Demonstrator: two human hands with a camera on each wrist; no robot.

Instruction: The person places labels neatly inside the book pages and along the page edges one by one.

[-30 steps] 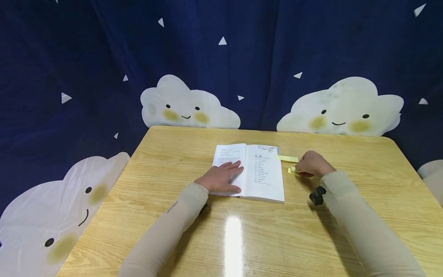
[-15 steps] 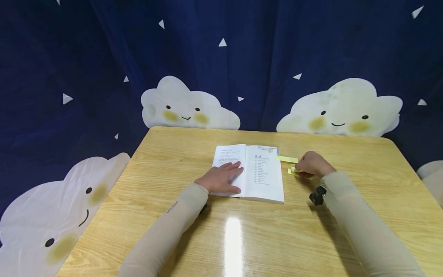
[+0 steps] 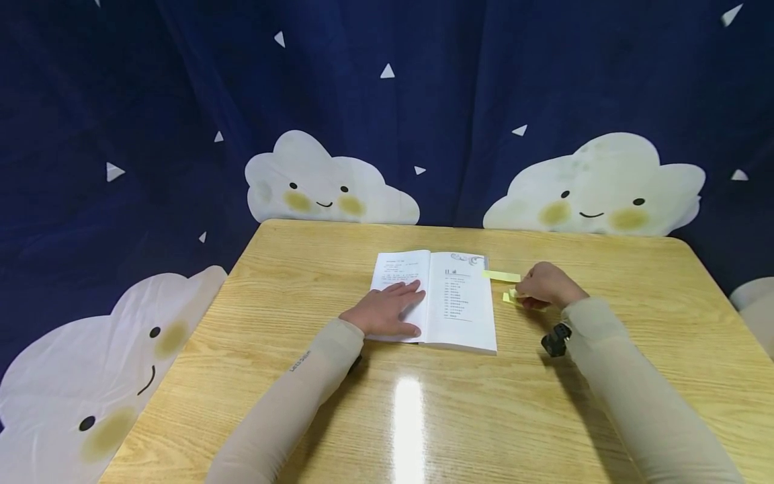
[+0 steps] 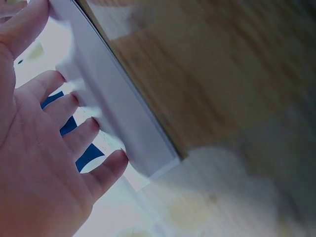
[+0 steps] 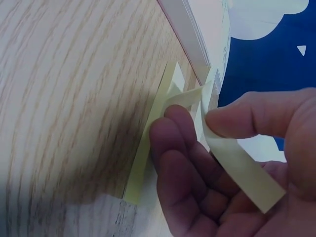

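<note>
An open book [image 3: 462,333] with printed pages lies on the table. My left hand [image 3: 387,313] rests on its left page, fingers spread and straight; the left wrist view shows the palm side of that hand [image 4: 44,153] at the book's edge. Right of the book, my right hand [image 3: 549,286] pinches a pale yellow sticky note strip [image 5: 244,173] between thumb and curled fingers. One end of this strip bends toward the sticky note pad [image 5: 134,180] on the table beneath the fingers. Another yellow strip [image 3: 502,276] sticks out sideways from the right page's upper edge.
The wooden table [image 3: 290,269] reaches back to a dark blue curtain [image 3: 447,114] with smiling clouds. A small black camera [image 3: 554,341] sits at the right wrist. Light glares off the table [image 3: 496,417] in front of the book.
</note>
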